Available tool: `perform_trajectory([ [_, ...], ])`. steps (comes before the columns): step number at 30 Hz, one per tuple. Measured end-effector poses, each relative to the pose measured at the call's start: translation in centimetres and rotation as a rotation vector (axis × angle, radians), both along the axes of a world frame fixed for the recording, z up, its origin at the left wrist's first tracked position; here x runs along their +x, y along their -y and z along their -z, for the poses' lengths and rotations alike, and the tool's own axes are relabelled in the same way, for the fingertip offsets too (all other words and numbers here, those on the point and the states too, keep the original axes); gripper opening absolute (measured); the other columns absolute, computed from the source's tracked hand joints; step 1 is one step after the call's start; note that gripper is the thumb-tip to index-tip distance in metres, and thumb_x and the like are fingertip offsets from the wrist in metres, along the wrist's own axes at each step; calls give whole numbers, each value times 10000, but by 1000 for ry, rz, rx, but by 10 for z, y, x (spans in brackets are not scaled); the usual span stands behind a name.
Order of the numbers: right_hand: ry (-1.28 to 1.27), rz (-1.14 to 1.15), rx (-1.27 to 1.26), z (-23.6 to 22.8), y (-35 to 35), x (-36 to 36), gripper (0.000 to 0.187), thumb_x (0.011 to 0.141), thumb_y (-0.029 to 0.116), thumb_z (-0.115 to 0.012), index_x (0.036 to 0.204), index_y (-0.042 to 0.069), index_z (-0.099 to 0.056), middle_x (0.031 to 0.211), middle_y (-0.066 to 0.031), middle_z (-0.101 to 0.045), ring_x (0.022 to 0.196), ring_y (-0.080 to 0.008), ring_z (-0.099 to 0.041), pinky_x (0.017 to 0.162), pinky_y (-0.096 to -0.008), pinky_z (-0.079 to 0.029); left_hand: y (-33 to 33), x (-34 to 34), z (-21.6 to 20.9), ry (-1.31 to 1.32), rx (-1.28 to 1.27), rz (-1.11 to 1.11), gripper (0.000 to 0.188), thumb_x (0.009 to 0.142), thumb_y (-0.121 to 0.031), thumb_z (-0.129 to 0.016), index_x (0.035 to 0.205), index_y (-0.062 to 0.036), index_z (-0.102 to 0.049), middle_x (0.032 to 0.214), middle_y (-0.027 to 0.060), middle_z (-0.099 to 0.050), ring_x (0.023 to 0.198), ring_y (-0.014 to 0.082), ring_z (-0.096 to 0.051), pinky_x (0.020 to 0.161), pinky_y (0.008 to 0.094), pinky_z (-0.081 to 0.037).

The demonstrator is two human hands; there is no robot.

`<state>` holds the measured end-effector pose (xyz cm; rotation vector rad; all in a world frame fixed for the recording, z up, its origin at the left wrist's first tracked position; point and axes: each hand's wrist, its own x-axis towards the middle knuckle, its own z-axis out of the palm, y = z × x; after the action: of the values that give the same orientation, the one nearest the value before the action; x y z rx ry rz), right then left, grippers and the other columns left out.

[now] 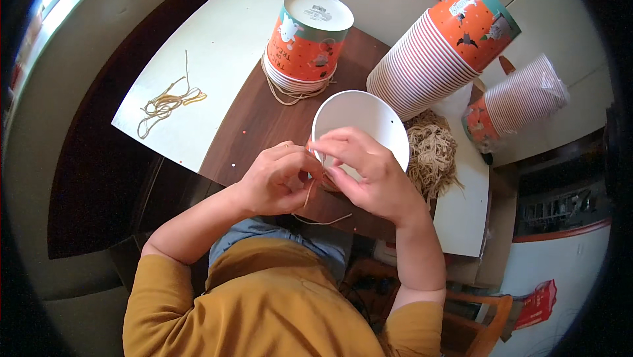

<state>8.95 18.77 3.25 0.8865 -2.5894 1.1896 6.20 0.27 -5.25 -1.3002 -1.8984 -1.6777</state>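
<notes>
In front of me a paper bucket (379,112) with a white inside stands on the table, its mouth facing up. A small dark hole shows in its wall on the right. At the bucket's near left rim my left hand (280,178) pinches a thin beige cord (308,199); the tail of the cord trails onto the table's near edge. My right hand (376,176) reaches over the near side of the bucket. Its thumb and fingers curl together close to the left fingertips, and what lies between them is hidden.
Orange-and-green buckets (310,47) stand upside down behind, cord around their base. A tall stack of buckets (435,54) leans at back right, with a plastic-wrapped stack (521,103) beyond. A heap of beige cords (432,152) lies right; loose cords (165,108) lie left.
</notes>
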Motion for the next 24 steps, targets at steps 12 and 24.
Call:
perform_trajectory([
  [12, -422, 395, 265, 28, 36, 66, 177, 816, 11, -652, 986, -14, -606, 870, -97, -573, 707, -252, -592, 619, -333, -489, -2, 25, -9, -245, -102, -434, 222, 651, -44, -712, 833, -114, -608, 789, -10, -652, 664, 162, -573, 677, 327, -393],
  [24, -529, 678, 69, 78, 37, 67, 213, 754, -3, -714, 952, 36, -648, 876, -95, -620, 721, -262, -648, 614, -334, -536, -13, 46, 6, 838, 332, -16, 110, 854, -63, -709, 880, 4, -627, 831, 11, -658, 758, 46, -582, 676, 202, -500],
])
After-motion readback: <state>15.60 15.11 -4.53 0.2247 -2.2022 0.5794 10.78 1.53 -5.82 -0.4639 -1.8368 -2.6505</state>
